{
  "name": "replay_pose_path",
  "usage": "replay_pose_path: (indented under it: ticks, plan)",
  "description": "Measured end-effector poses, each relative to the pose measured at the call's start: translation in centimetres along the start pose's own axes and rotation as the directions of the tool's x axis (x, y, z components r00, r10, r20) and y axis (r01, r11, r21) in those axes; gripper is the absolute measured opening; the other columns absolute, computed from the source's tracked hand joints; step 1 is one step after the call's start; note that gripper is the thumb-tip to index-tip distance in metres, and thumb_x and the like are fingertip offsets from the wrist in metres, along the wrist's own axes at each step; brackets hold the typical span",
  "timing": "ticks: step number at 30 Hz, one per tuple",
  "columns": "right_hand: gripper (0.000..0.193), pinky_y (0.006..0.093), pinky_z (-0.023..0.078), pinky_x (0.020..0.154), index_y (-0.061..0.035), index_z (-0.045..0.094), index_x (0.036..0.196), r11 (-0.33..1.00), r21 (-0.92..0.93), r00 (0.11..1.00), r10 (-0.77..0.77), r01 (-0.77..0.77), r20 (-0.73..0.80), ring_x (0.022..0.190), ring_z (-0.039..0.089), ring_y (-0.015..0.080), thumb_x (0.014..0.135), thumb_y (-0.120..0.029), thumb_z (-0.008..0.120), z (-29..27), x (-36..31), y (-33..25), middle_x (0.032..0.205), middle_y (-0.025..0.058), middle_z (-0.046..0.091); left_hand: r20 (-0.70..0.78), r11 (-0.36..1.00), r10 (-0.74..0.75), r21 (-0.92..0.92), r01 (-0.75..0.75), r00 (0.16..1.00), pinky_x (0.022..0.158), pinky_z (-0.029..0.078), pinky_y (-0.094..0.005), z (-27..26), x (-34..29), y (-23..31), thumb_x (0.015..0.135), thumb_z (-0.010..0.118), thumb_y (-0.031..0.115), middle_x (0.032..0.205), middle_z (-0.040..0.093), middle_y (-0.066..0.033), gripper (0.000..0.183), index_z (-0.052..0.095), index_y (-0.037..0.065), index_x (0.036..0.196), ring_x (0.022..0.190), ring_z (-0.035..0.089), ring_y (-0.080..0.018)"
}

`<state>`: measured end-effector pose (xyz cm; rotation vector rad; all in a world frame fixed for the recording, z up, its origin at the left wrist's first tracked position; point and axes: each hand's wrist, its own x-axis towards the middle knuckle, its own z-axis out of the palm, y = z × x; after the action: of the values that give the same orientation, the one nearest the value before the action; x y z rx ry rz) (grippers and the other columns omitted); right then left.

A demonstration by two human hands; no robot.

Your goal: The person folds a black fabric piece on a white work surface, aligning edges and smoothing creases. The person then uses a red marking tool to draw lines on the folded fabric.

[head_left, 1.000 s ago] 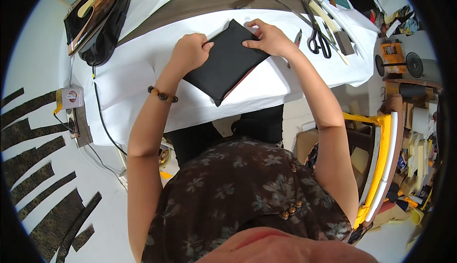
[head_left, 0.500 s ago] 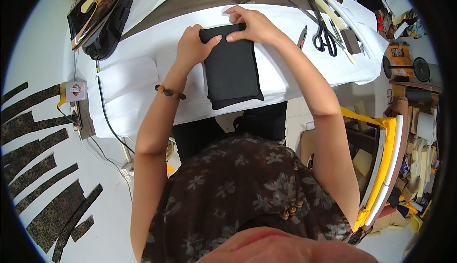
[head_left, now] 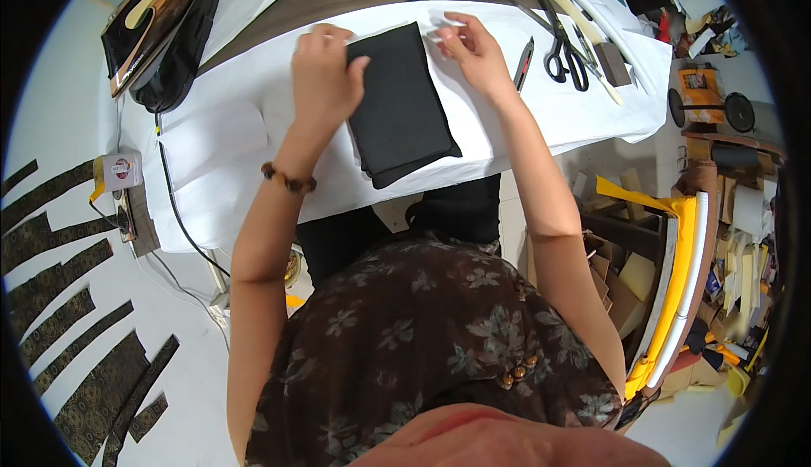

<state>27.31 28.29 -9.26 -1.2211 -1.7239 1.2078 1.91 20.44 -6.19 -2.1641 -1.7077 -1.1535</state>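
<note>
A black rectangular piece of folded cloth (head_left: 397, 100) lies on the white-covered table (head_left: 317, 187) in front of me. A second black layer peeks out along its lower and right edges. My left hand (head_left: 328, 78) is at the cloth's upper left edge, thumb apart from the fingers; its fingertips are slightly blurred. Off the cloth's right side, my right hand (head_left: 475, 55) hovers with its fingers loosely bent and apart, holding nothing.
Black-handled scissors (head_left: 566, 66), a craft knife (head_left: 524, 63) and a dark block (head_left: 612, 60) lie at the right. An iron (head_left: 169, 49) rests on its stand at the far left, its black cord (head_left: 173, 184) crossing the cover. Patterned fabric strips (head_left: 93, 387) hang at left.
Both hands have come off the cloth's top edge: the left moved left, the right moved right and away. The cloth now lies slightly turned, its top edge uncovered.
</note>
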Motion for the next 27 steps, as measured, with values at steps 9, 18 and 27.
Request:
replay_pose_path:
  ticks: [9, 18, 27]
  plan:
    - [0.072, 0.0366, 0.059, 0.094, -0.0062, 0.04, 0.154, 0.994, -0.078, 0.987, 0.083, -0.073, 0.134, 0.112, 0.066, 0.0233, 0.091, -0.009, 0.074, 1.6, -6.7, -4.1, 0.128, 0.0142, 0.065, 0.556, 0.98, -0.063, -0.121, 0.156, 0.829, 0.092, 0.052, -0.0446, 2.9, 3.1, -2.8, 0.062, 0.092, 0.055, 0.113, 0.068, -0.021, 0.091, 0.065, -0.003, 0.126, 0.106, 0.064, -0.0375]
    - [0.085, 0.0431, 0.06, 0.089, -0.009, 0.039, 0.151, 0.807, -0.59, 0.999, 0.0, 0.031, 0.052, 0.097, 0.074, 0.0385, 0.073, 0.001, 0.07, 2.5, -6.7, -6.9, 0.111, 0.0226, 0.073, 0.709, 0.959, -0.115, -0.102, 0.263, 0.695, 0.088, 0.055, -0.0444, 3.6, 3.9, -2.6, 0.059, 0.09, 0.065, 0.098, 0.072, -0.0253, 0.087, 0.07, -0.008, 0.102, 0.1, 0.07, -0.0394]
    - [0.086, 0.0408, 0.06, 0.086, -0.0064, 0.045, 0.146, 0.707, -0.706, 0.995, 0.034, 0.041, 0.091, 0.092, 0.075, 0.0345, 0.069, -0.014, 0.082, 2.7, -0.1, -6.3, 0.103, 0.0202, 0.075, 0.711, 0.975, -0.144, -0.016, 0.22, 0.688, 0.094, 0.055, -0.0434, 3.7, 3.7, -1.7, 0.072, 0.087, 0.06, 0.111, 0.07, -0.0229, 0.081, 0.067, -0.008, 0.11, 0.111, 0.068, -0.0366]
